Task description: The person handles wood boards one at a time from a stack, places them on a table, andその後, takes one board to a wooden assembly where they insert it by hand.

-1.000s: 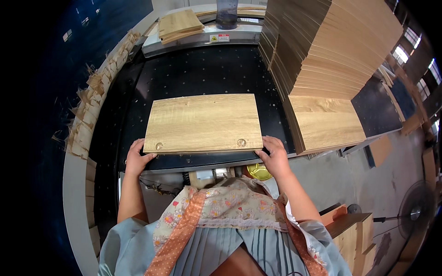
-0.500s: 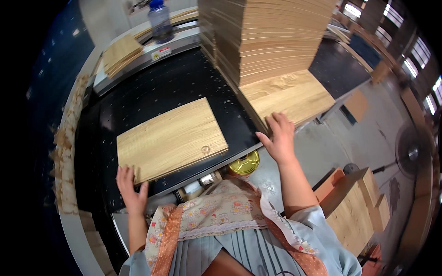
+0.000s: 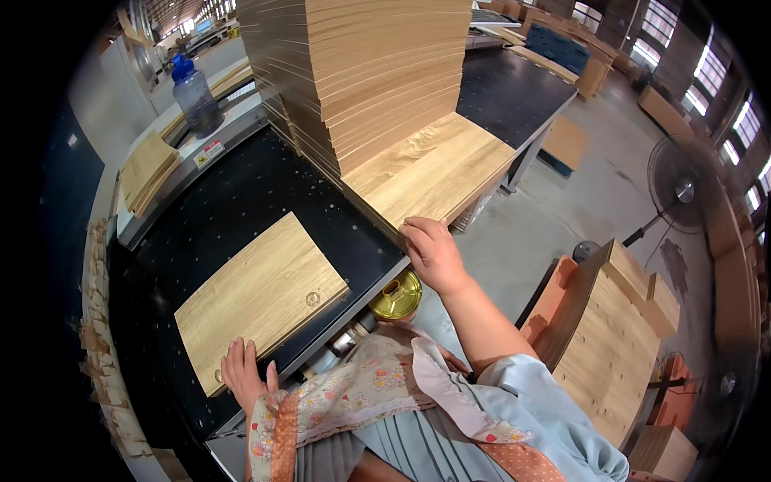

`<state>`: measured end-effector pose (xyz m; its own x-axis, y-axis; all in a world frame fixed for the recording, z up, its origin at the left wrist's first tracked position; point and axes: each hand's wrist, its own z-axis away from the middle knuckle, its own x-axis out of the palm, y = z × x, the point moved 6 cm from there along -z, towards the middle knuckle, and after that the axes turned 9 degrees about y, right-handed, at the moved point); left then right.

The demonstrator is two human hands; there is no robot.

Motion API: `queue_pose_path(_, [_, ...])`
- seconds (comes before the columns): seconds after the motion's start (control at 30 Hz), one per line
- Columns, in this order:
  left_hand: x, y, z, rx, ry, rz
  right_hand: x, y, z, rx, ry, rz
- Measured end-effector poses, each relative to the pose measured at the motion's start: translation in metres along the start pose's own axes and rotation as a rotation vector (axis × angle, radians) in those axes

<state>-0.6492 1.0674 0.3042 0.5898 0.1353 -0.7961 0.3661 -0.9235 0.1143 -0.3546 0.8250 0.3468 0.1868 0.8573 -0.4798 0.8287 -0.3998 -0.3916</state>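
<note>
A pale wood-grain board (image 3: 257, 293) lies flat on a black speckled worktable (image 3: 233, 193), with a round recess near each of its two near corners. My left hand (image 3: 246, 373) rests on its near-left edge, fingers stretched out and thumb apart. Farther right, another wood-grain board (image 3: 438, 165) lies in front of a tall stack of boards (image 3: 385, 72). My right hand (image 3: 434, 255) is at that board's near corner, its fingers bent over the edge and the fingertips partly hidden.
A blue-capped clear bottle (image 3: 197, 100) and several thin wood pieces (image 3: 147, 171) sit on the ledge at the left. Below the table edge is a gold-coloured round lid (image 3: 397, 296). A pile of wooden panels (image 3: 602, 345) and a standing fan (image 3: 683, 189) are on the right.
My view has swung right. My left hand has shifted right along the near edge of the flat board. My right hand's fingers have curled over the other board's corner.
</note>
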Motion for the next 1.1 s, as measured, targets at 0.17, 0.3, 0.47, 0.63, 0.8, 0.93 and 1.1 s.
queue_pose_path(0.17, [0.002,-0.004,0.003,0.02,0.005,-0.011,-0.003,-0.005,0.0,-0.082,0.101,-0.052])
queue_pose_path(0.3, [0.001,-0.007,0.004,0.009,0.011,-0.005,-0.002,-0.011,-0.003,-0.105,0.116,-0.045])
queue_pose_path(0.47, [-0.002,-0.007,0.003,-0.029,0.011,0.026,-0.001,-0.011,-0.001,-0.14,0.097,-0.021])
queue_pose_path(0.63, [-0.005,-0.005,0.003,-0.021,0.046,0.041,-0.001,-0.006,0.002,-0.173,0.112,0.011])
queue_pose_path(0.8, [-0.008,-0.001,-0.002,-0.035,0.077,0.032,-0.044,0.058,0.008,0.204,0.234,-0.049])
queue_pose_path(0.93, [-0.002,-0.005,0.002,-0.04,0.071,-0.003,-0.059,0.109,0.02,0.787,0.549,-0.462])
queue_pose_path(1.1, [-0.002,-0.003,0.001,-0.022,0.098,-0.008,-0.025,0.145,0.029,1.33,0.37,-0.732])
